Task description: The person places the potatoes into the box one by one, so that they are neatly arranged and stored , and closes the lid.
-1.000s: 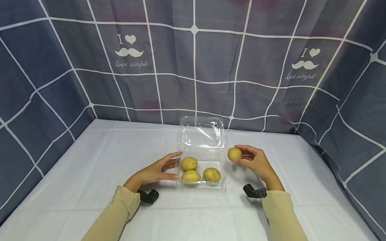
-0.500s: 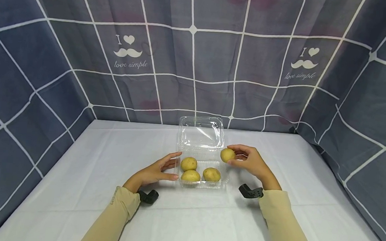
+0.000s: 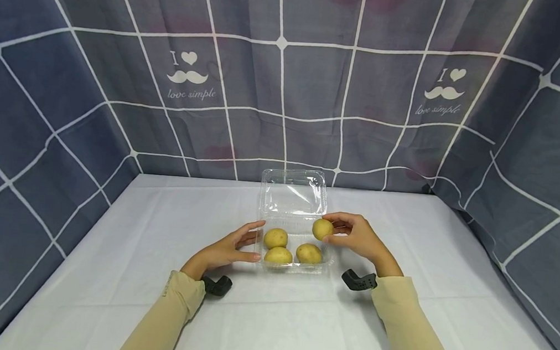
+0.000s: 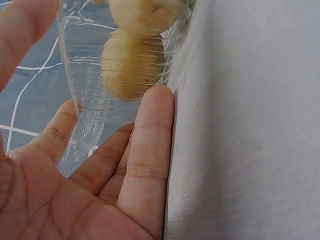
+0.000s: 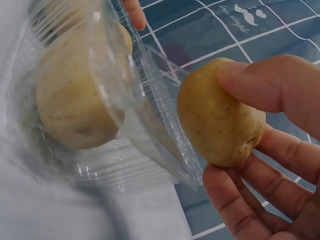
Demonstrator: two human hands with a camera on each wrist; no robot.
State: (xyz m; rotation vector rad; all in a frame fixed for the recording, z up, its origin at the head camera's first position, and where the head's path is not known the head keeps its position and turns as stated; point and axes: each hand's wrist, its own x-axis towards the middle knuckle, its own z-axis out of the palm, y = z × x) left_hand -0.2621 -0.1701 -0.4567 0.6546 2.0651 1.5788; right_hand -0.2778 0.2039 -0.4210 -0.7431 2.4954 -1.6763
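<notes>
A clear plastic clamshell box (image 3: 297, 269) stands on the white cloth with its lid (image 3: 293, 193) raised at the back. Three yellow potatoes sit inside: one at the back left (image 3: 276, 238), one at the front left (image 3: 278, 255) and one at the front right (image 3: 309, 253). My right hand (image 3: 361, 239) pinches a fourth potato (image 5: 220, 112) between thumb and fingers, above the box's back right part. At the box's left wall my left hand (image 3: 225, 250) rests with fingers and thumb extended, touching the plastic; the left wrist view shows its fingers (image 4: 150, 135) beside the ribbed side.
A white cloth (image 3: 266, 329) covers the table. Grey checked curtains (image 3: 312, 89) rise behind it and on both sides. Each wrist wears a black camera mount, seen at the left wrist camera (image 3: 217, 286) and the right wrist camera (image 3: 358, 281).
My right hand has carried its potato leftward, from beside the box's right edge to over its back right part. The left hand and the box have stayed in place.
</notes>
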